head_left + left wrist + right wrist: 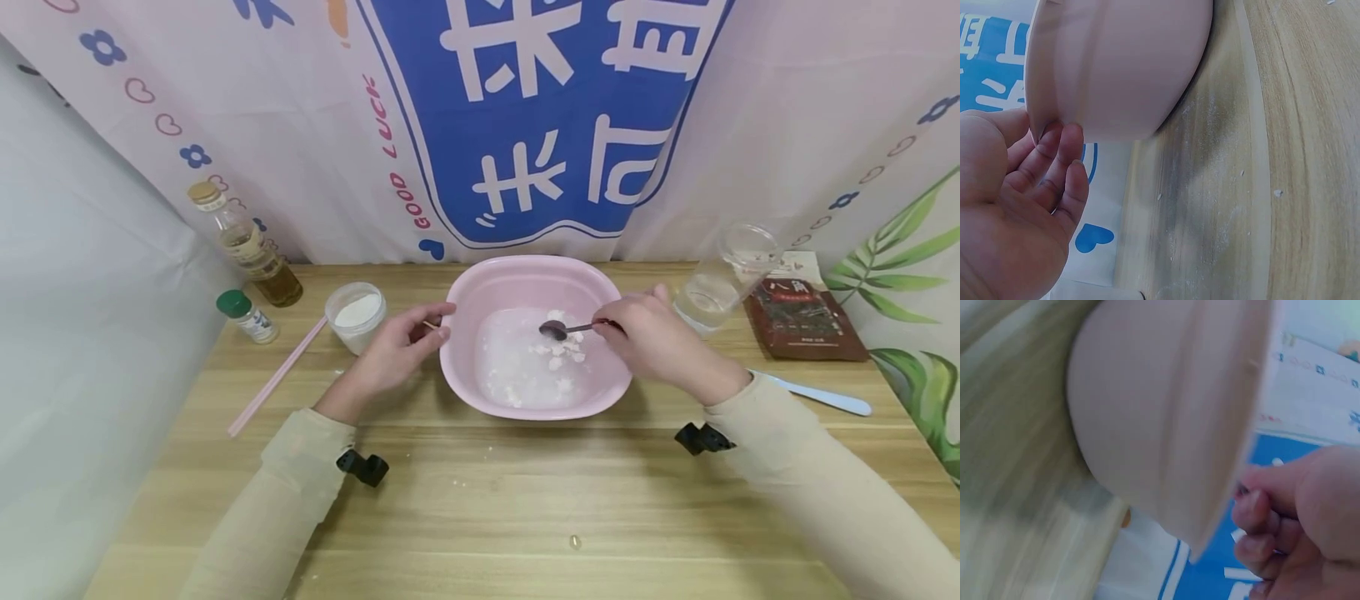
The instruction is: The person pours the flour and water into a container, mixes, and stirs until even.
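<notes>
A pink plastic basin (536, 408) stands on the table, with cloudy liquid and white powdery clumps (558, 354) inside. My left hand (401, 350) pinches its left rim between thumb and fingers; the left wrist view shows the fingertips under the lip of the basin (1129, 62). Over the basin's right side, my right hand (656, 342) grips the handle of a dark spoon (555, 330), whose bowl hangs above the clumps. In the right wrist view the curled fingers of the right hand (1291, 519) show beyond the rim, and the spoon is mostly hidden.
Left of the basin are a tub of white powder (358, 312), pink chopsticks (277, 377), a green-capped shaker (247, 317) and an oil bottle (258, 258). At right stand a clear cup (708, 296), a brown packet (806, 321) and a light-blue utensil (825, 396). A printed cloth (300, 167) hangs behind.
</notes>
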Action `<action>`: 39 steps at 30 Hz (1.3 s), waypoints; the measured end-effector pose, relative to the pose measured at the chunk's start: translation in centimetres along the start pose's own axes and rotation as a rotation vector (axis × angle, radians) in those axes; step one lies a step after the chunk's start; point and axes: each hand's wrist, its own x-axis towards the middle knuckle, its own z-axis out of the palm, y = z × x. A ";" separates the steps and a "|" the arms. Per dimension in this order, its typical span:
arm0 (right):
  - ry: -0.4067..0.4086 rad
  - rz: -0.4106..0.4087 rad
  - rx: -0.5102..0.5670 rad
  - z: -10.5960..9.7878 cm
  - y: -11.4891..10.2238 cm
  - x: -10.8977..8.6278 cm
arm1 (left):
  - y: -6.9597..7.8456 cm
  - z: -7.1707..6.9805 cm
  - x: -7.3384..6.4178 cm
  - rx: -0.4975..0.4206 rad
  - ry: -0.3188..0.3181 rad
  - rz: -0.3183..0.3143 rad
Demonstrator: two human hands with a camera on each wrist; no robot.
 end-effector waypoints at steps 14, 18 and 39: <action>0.131 -0.063 0.115 0.0 1.2 -0.5 | -0.2 0.1 -0.1 -0.015 0.007 0.003; 0.250 -0.054 0.078 0.5 1.3 -0.2 | -0.2 0.1 -0.1 -0.016 0.004 -0.001; 0.267 -0.035 0.111 1.0 0.7 -0.3 | 0.2 0.1 0.0 -0.005 0.005 -0.021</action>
